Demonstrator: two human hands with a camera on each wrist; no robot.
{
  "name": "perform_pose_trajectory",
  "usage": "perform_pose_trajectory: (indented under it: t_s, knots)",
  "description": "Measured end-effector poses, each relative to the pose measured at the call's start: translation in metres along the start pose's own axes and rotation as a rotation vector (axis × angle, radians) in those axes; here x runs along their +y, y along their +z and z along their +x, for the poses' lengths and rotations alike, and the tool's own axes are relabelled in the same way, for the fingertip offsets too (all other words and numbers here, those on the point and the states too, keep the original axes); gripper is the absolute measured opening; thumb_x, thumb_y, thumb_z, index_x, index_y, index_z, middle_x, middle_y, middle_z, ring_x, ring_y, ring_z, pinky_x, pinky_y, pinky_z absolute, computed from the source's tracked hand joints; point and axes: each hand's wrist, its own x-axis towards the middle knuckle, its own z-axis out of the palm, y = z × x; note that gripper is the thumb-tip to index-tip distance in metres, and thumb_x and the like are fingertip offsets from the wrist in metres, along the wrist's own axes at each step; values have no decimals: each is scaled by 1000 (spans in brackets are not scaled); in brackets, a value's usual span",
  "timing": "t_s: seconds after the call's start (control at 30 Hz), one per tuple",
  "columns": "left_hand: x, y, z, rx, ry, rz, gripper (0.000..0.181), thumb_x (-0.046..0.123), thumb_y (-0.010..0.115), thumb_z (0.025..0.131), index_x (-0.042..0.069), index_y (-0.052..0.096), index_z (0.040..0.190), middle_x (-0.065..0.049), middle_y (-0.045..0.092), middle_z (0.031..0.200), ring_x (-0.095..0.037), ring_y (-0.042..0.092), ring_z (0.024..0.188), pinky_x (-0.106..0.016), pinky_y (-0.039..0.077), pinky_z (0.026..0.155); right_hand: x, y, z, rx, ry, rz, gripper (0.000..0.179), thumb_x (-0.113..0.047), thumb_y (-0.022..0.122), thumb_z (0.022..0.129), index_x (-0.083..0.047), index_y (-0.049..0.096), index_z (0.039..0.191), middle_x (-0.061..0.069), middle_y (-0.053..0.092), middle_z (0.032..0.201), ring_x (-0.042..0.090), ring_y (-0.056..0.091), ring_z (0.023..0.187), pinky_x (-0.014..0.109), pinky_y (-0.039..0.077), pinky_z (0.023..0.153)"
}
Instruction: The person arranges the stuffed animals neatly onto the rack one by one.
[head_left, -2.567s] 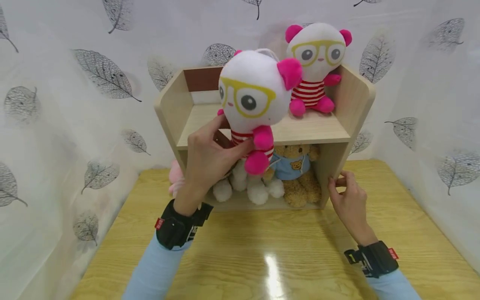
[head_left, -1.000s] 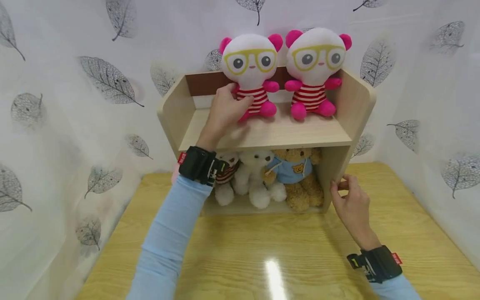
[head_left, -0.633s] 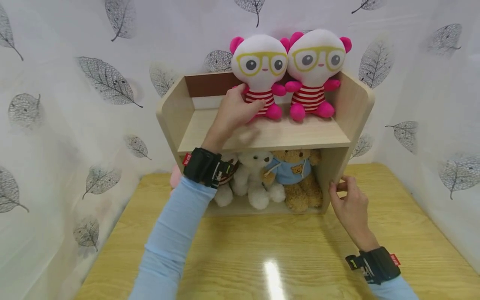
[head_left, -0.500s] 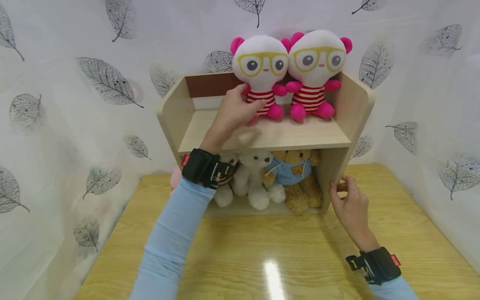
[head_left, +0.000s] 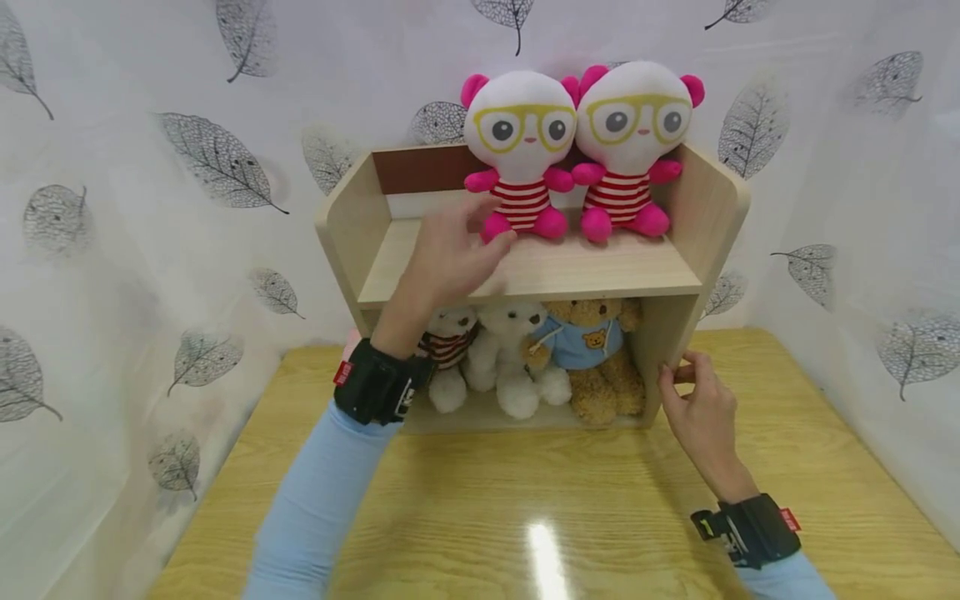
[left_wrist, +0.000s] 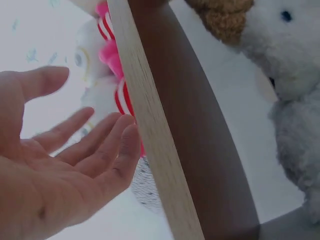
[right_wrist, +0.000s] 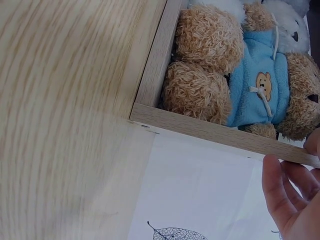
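Two panda plush toys with yellow glasses and red-striped bodies sit side by side on the upper board of a small wooden shelf [head_left: 600, 267], heads touching. The left panda plush [head_left: 521, 129] has my left hand [head_left: 450, 254] just in front of it, holding nothing, slightly blurred. In the left wrist view, its fingers [left_wrist: 102, 155] are spread and apart from the toys. Against the right wall sits the other panda plush [head_left: 636, 125]. My right hand [head_left: 701, 408] pinches the front edge of the shelf's right side panel, thumb and fingers on opposite faces in the right wrist view.
The lower compartment holds a brown teddy bear [head_left: 600, 367] in a blue hoodie, a white plush [head_left: 513, 358] and a plush in a striped top [head_left: 450, 350]. Something pink shows behind the shelf's left side. The shelf stands on a wooden table [head_left: 465, 517] before a leaf-patterned wall.
My left hand carried the left panda plush onto the upper board, slid it right against the other one, then let go and drew back down and left. The right hand stayed on the panel.
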Motion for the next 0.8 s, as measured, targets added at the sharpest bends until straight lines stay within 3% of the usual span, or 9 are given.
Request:
perform_pose_trajectory:
  t_s: [0.17,0.33,0.5,0.8]
  knots:
    - [3,12,-39,43,317,51,50,24,72,95,5,61,139,-12,66,138,-25,63,124,-39,49,108,0,-1,0,-6,2,-1,27,2,73,86,8,61,109,21,70,75,40,71,65,1,38,52]
    - [6,30,-81,82,511,180,53,31,74,93,8,61,139,-13,62,144,-27,59,134,-48,49,106,-1,0,0,-18,7,-1,26,1,72,87,9,60,109,22,70,76,40,71,64,2,39,51]
    - [1,48,-113,77,585,279,55,36,76,90,13,63,138,-10,62,144,-26,60,132,-50,51,102,-1,-1,-1,-25,9,-15,26,0,71,88,10,60,110,22,69,76,40,71,65,3,40,51]
    - [-16,68,-144,-8,541,315,55,38,75,91,18,61,141,-7,60,146,-25,59,132,-50,53,100,-1,-1,1,5,-6,-7,26,1,72,86,8,62,109,20,70,74,39,71,64,1,39,53]
